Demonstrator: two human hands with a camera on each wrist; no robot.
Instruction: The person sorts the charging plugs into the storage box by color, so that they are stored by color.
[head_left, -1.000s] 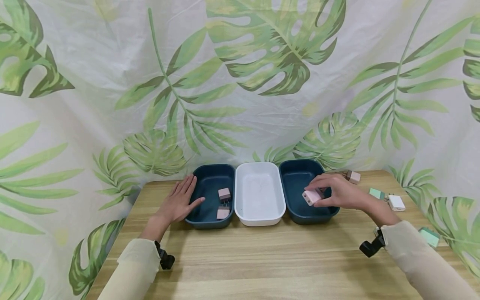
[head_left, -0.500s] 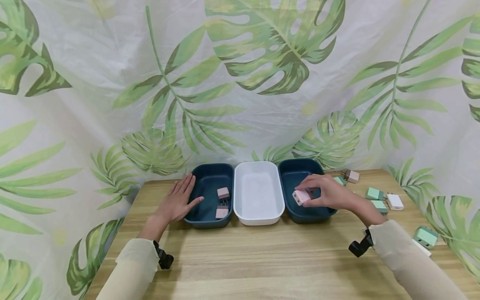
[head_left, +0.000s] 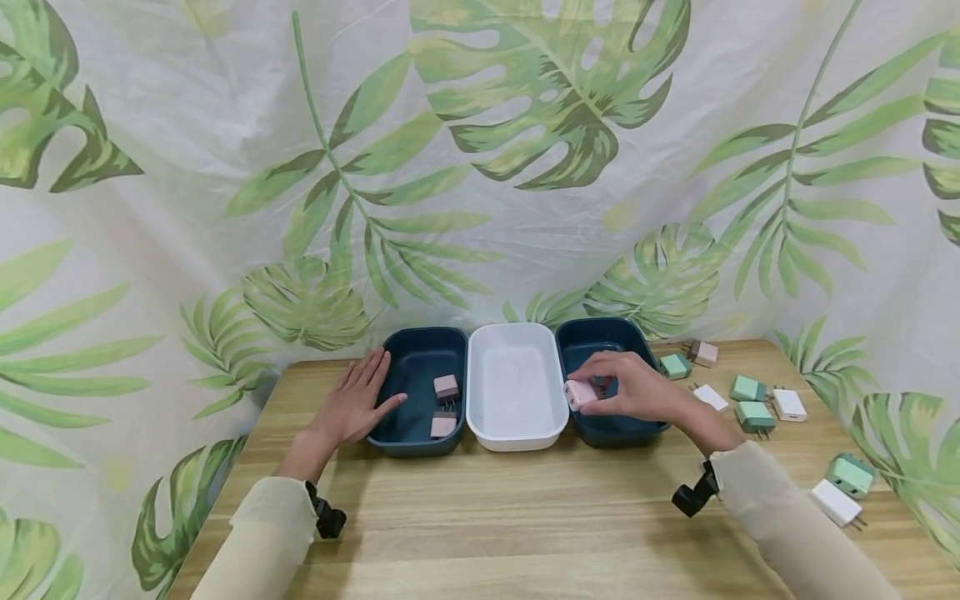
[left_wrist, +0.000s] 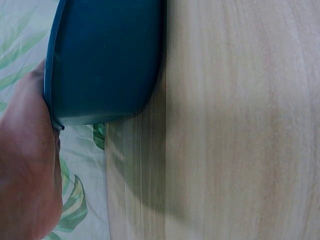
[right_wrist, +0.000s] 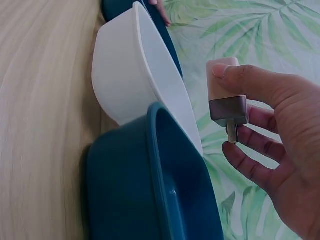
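Leaf-printed cloth (head_left: 525,242) hangs behind the wooden table (head_left: 510,521), where the right hand (head_left: 637,387) pinches a pink charger (head_left: 580,394) over the blue tray (head_left: 618,434) beneath it, a white tray (head_left: 517,383) just to its left, while the left hand (head_left: 356,408) rests spread against a second blue tray (head_left: 422,358), two more chargers (head_left: 446,386) to its right

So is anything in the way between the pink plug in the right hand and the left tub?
The white tub sits between the plug and the left tub. The right hand seems to hold the plug higher than the white tub, so it could probably cross over; nothing else visible blocks the way.
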